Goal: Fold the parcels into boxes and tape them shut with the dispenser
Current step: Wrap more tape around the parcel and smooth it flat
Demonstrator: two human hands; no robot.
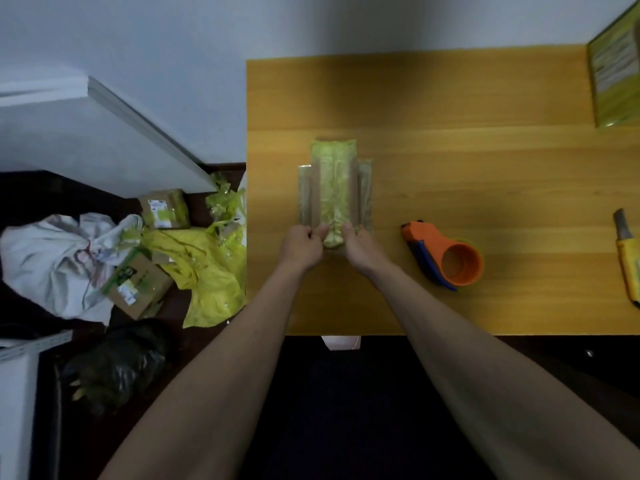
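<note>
Wooden table (485,161) fills the upper right of the frame. At its centre, the left hand (300,249) and right hand (362,250) pinch the near edge of a flat parcel (334,188). An orange tape dispenser (446,259) lies just right of them.

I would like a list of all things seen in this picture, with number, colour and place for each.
flat box: 1, brown with green tape, table middle
tape dispenser: 1, orange and blue, right of the flat box
table: 1, yellow wood
knife: 1, yellow handle, table right edge
green packet: 1, table far right corner
taped boxes: 2, brown, floor left
white bag: 1, floor left
black bag: 1, floor
left hand: grips flat box near end
right hand: grips flat box near end
</note>
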